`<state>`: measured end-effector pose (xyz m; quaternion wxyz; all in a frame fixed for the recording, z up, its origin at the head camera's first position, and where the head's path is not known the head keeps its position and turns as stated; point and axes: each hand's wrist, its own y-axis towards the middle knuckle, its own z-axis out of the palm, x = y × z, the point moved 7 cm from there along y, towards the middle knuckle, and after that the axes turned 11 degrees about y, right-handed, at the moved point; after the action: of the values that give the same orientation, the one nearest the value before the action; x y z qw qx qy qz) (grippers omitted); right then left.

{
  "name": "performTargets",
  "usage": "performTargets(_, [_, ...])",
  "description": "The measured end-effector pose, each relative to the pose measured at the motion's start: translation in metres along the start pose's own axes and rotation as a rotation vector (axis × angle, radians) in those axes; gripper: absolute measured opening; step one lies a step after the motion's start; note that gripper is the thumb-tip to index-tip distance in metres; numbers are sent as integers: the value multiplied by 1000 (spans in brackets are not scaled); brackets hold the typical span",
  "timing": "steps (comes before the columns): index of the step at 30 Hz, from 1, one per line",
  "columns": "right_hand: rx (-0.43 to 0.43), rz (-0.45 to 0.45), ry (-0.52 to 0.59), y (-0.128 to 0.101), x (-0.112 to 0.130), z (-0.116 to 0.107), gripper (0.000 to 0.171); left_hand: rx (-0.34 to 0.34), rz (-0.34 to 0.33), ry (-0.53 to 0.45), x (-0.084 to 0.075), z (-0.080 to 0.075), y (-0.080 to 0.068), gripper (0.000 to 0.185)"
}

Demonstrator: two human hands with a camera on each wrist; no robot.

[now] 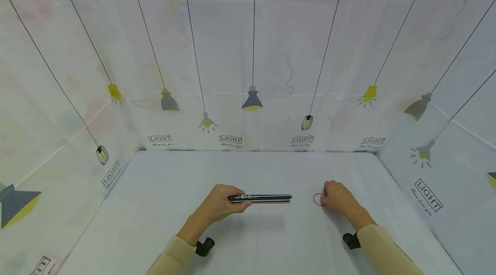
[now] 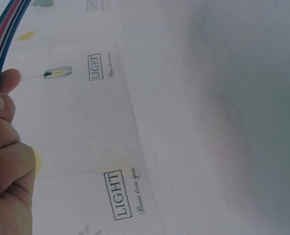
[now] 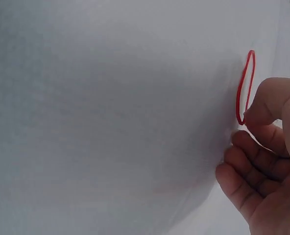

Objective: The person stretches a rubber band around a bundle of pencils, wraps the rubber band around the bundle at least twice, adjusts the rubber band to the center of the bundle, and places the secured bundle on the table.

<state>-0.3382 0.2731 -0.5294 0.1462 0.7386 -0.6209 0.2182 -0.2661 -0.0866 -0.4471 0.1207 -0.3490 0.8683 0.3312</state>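
A bundle of slim pencil-like sticks [image 1: 267, 199] lies level in the air above the table, pointing right. My left hand [image 1: 222, 202] grips its left end between thumb and fingers. Blue, pink and grey sides of the sticks [image 2: 8, 38] show at the edge of the left wrist view. Apart from the bundle, to its right, my right hand [image 1: 339, 197] pinches a red rubber band [image 3: 239, 100] between thumb and index finger. The band forms a loose loop on the hand's left side, and its pinched part is hidden by the fingertips.
A white-covered table [image 1: 170, 176] spreads beneath both hands. Behind it and on both sides rise white cloth walls [image 1: 228, 51] printed with hanging lamps and the word LIGHT. Dark wrist devices [image 1: 204, 247] sit at both sleeves.
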Motion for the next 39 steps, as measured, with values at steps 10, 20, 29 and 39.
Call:
performTargets(10, [-18, 41, 125, -6, -3, -5, 8, -11, 18, -7, -4, 1, 3, 11])
performTargets(20, [-20, 118, 150, -12, -3, -6, 11, -21, 37, -2, -5, 2, 4, 11])
performTargets(29, [-40, 56, 176, -15, 6, -6, 4, -12, 17, -4, -4, 3, 5, 11])
performTargets(39, [-60, -68, 188, -20, 30, -12, 3, -9, 7, 11, -3, 3, 5, 11])
